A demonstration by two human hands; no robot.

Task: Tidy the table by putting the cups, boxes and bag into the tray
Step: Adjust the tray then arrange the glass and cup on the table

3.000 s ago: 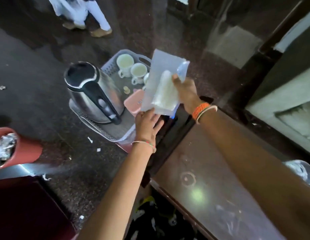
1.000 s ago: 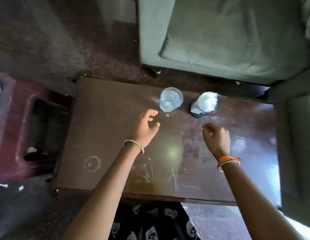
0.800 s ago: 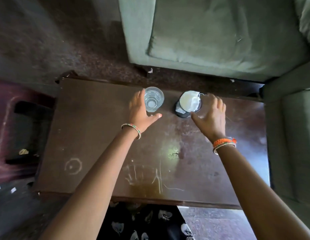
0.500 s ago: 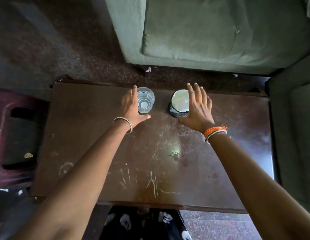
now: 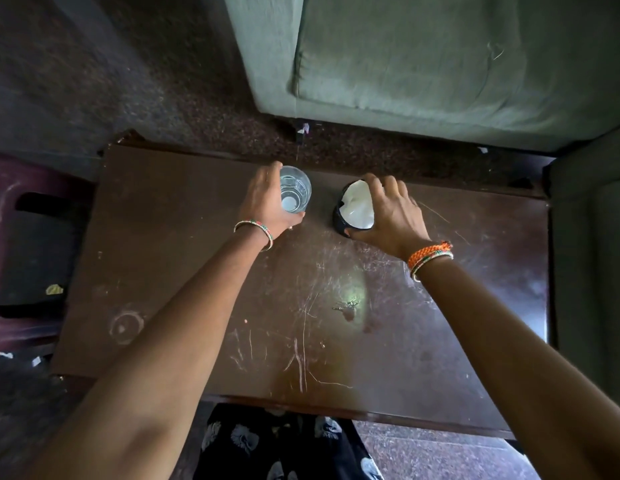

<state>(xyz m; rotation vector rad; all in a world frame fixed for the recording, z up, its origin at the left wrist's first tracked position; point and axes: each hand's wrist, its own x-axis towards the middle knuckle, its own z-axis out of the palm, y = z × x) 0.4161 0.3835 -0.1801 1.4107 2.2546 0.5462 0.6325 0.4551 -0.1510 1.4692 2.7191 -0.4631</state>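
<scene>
A clear drinking glass (image 5: 296, 192) stands near the far edge of the dark brown table (image 5: 183, 265). My left hand (image 5: 267, 202) is wrapped around its left side, thumb under its near rim. To its right stands a dark cup (image 5: 340, 221) stuffed with white paper (image 5: 357, 209). My right hand (image 5: 391, 216) covers its right side, fingers curled over the top and thumb at its base. The tray is out of view.
A green sofa (image 5: 422, 57) sits just beyond the table, with another green seat (image 5: 592, 244) at the right. A maroon plastic stool (image 5: 27, 251) stands to the left. A small metal bit (image 5: 346, 304) lies mid-table. My patterned dark clothing (image 5: 284, 445) shows below the near edge.
After placing the bag in the tray, the view swung to this table. Both hands reached forward and closed around the glass and the dark cup.
</scene>
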